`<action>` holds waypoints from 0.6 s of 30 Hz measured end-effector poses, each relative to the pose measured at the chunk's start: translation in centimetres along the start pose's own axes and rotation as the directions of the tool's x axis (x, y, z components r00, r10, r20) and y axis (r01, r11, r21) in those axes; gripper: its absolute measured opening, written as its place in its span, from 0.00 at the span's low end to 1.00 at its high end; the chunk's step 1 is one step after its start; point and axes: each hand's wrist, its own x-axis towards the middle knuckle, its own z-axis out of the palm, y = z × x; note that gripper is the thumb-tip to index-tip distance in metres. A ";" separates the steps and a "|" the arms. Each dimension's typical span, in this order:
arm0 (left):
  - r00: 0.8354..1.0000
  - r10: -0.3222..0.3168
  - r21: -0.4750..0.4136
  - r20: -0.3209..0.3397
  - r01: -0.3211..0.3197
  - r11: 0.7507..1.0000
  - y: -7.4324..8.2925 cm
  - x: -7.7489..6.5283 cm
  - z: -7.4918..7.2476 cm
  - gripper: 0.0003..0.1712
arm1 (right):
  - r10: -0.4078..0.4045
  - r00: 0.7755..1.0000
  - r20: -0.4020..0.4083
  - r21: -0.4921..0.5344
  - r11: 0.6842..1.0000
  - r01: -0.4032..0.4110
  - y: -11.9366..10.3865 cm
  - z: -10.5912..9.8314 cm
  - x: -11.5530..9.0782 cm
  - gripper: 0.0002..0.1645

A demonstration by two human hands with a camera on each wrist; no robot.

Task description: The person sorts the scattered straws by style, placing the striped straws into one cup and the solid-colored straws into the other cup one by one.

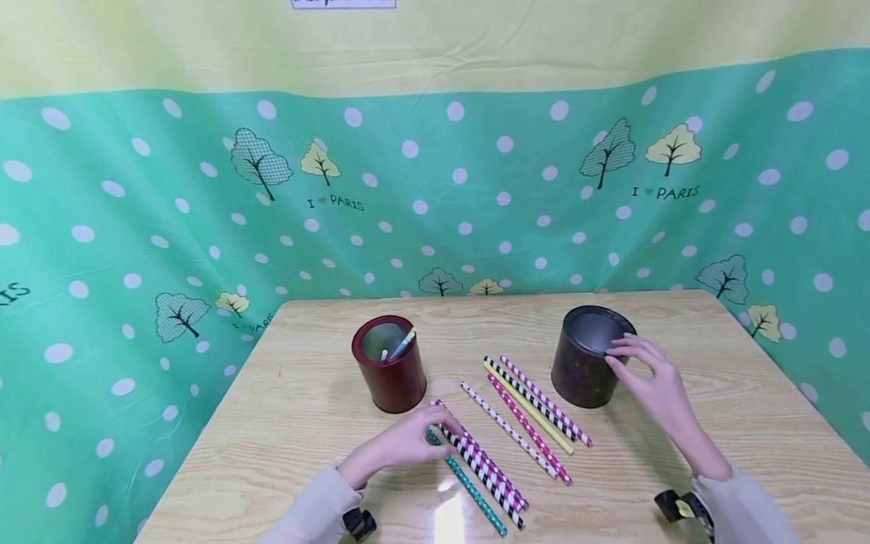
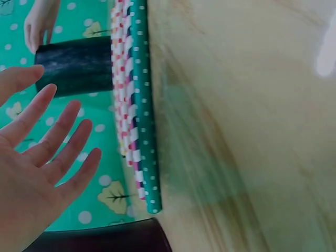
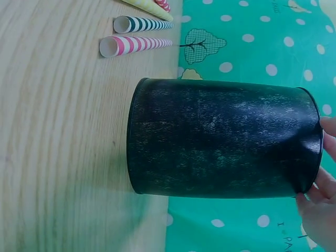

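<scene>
My left hand (image 1: 416,438) hovers at the upper ends of a group of paper straws. Its fingers are spread and hold nothing in the left wrist view. Below it lie a green dotted straw (image 1: 476,495), a black-and-white striped straw (image 1: 491,481) and purple patterned straws (image 1: 499,477). At the right, a black can (image 1: 581,374) stands upright with its mouth facing up. My right hand (image 1: 649,370) holds the can's rim between fingers and thumb. In the right wrist view, fingertips (image 3: 328,126) meet the rim and the can's base sits on the table.
A dark red can (image 1: 396,381) at the left holds a few pale straws (image 1: 404,344). Between the cans lie more straws: white dotted (image 1: 506,427), pink dotted (image 1: 530,431), yellow (image 1: 544,419), black striped and pink striped (image 1: 553,408). A patterned curtain (image 1: 476,196) hangs behind the wooden table (image 1: 272,423).
</scene>
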 end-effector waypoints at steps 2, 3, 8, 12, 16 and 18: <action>1.000 0.007 0.007 0.027 -0.007 1.000 -0.1 0.1 0.2 0.11 | 0.023 1.000 0.004 0.014 1.000 -0.023 -0.2 -0.1 0.0 0.11; 0.999 0.010 0.019 0.040 -0.011 1.000 -0.2 0.1 0.2 0.11 | 0.034 0.999 0.006 0.024 0.999 -0.034 -0.4 -0.2 0.0 0.11; 0.993 0.030 0.028 0.114 -0.034 0.999 -0.5 0.2 0.6 0.10 | 0.079 0.997 0.015 0.061 0.995 -0.080 -0.6 -0.2 -0.1 0.09; 0.987 0.053 0.019 0.152 -0.056 0.998 -0.9 0.5 0.9 0.10 | 0.093 0.995 0.023 0.084 0.992 -0.094 -0.6 -0.2 -0.1 0.08; 0.982 0.066 0.009 0.179 -0.069 0.998 -1.1 0.7 1.3 0.11 | 0.097 0.995 0.029 0.098 0.990 -0.099 -0.7 -0.2 -0.1 0.08; 0.978 0.068 0.006 0.197 -0.071 0.997 -1.3 0.8 1.5 0.11 | 0.098 0.995 0.030 0.101 0.990 -0.101 -0.8 -0.2 -0.1 0.08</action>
